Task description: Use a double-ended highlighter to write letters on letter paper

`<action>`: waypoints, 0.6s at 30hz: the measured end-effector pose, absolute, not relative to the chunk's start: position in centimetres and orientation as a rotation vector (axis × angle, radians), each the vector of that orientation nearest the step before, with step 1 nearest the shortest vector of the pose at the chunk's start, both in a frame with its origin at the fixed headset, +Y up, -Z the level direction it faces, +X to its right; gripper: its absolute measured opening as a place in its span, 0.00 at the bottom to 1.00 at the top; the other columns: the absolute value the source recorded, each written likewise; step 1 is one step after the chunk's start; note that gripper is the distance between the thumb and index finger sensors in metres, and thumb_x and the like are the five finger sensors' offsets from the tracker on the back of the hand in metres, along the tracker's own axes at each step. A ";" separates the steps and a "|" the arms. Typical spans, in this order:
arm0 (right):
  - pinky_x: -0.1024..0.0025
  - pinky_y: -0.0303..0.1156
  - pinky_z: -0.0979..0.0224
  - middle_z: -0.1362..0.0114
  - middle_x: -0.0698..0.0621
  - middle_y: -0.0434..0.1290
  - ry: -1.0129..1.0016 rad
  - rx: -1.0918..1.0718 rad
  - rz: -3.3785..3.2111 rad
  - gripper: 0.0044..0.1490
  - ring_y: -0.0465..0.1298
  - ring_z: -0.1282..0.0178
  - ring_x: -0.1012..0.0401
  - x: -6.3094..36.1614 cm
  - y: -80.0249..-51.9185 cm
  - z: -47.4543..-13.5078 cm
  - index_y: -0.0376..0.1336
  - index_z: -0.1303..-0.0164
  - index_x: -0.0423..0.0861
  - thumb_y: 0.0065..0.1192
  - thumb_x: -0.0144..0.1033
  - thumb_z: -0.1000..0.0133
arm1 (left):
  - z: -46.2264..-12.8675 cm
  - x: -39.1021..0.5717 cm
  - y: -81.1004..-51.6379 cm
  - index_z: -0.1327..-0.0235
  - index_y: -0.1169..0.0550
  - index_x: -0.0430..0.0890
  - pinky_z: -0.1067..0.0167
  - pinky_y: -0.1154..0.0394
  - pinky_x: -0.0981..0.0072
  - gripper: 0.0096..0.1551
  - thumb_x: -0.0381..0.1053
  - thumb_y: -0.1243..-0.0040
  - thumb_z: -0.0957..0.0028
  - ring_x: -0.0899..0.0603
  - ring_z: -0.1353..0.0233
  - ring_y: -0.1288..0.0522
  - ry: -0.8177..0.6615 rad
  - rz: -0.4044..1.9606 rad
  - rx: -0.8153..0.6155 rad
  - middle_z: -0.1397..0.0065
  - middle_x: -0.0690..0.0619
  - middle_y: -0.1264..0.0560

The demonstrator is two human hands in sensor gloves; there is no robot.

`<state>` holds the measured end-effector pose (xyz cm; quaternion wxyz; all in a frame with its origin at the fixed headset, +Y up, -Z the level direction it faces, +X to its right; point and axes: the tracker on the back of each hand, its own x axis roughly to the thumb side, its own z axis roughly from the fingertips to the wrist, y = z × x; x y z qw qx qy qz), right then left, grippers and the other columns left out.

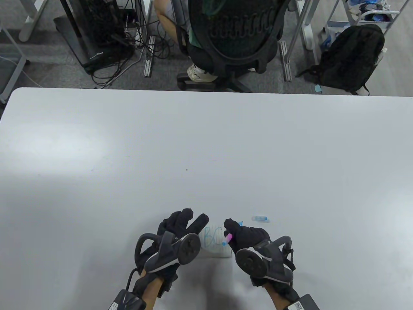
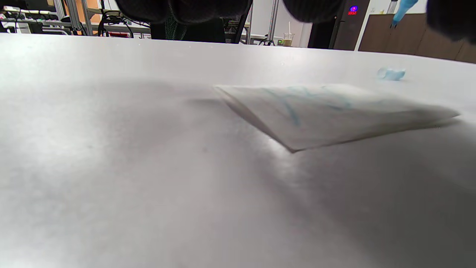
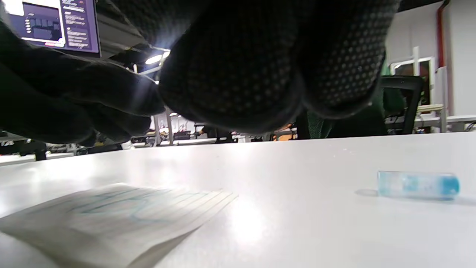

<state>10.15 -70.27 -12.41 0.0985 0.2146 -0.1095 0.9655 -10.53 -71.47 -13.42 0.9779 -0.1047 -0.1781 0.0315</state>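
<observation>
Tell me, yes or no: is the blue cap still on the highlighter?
No: the blue cap lies by itself on the table, right of the paper, apart from the highlighter held by the right hand.

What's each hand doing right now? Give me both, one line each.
Left hand: open, fingers extended at the left edge of the letter paper, holding nothing.
Right hand: closed around the double-ended highlighter, blue tip pointing away.
</observation>
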 end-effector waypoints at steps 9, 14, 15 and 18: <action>0.55 0.84 0.56 0.67 0.50 0.83 -0.408 0.668 3.082 0.25 0.84 0.78 0.62 8.0 -70.6 -11.8 0.67 0.38 0.48 0.52 0.45 0.41 | -12.0 -11.3 -70.8 0.14 0.53 0.58 0.20 0.38 0.41 0.39 0.59 0.54 0.36 0.39 0.14 0.42 -0.353 0.097 -0.179 0.11 0.47 0.47; 0.55 0.84 0.56 0.69 0.50 0.83 -0.363 0.659 3.143 0.25 0.84 0.79 0.62 7.5 -71.4 -11.8 0.68 0.39 0.48 0.53 0.45 0.41 | -11.1 -11.2 -70.1 0.13 0.53 0.54 0.21 0.35 0.42 0.45 0.64 0.54 0.40 0.41 0.16 0.37 -0.376 0.107 -0.154 0.12 0.47 0.44; 0.55 0.84 0.56 0.69 0.50 0.83 -0.346 0.671 3.148 0.25 0.84 0.79 0.62 7.4 -71.6 -11.8 0.69 0.39 0.48 0.53 0.45 0.41 | -10.9 -11.0 -69.8 0.13 0.53 0.53 0.21 0.34 0.43 0.46 0.65 0.54 0.40 0.42 0.17 0.36 -0.385 0.115 -0.138 0.12 0.48 0.43; 0.55 0.84 0.56 0.69 0.51 0.83 -0.327 0.697 3.170 0.25 0.84 0.79 0.62 7.0 -71.7 -11.7 0.69 0.39 0.47 0.54 0.45 0.41 | -10.4 -10.5 -69.2 0.13 0.53 0.53 0.22 0.32 0.45 0.46 0.67 0.56 0.42 0.45 0.20 0.32 -0.410 0.130 -0.108 0.14 0.50 0.40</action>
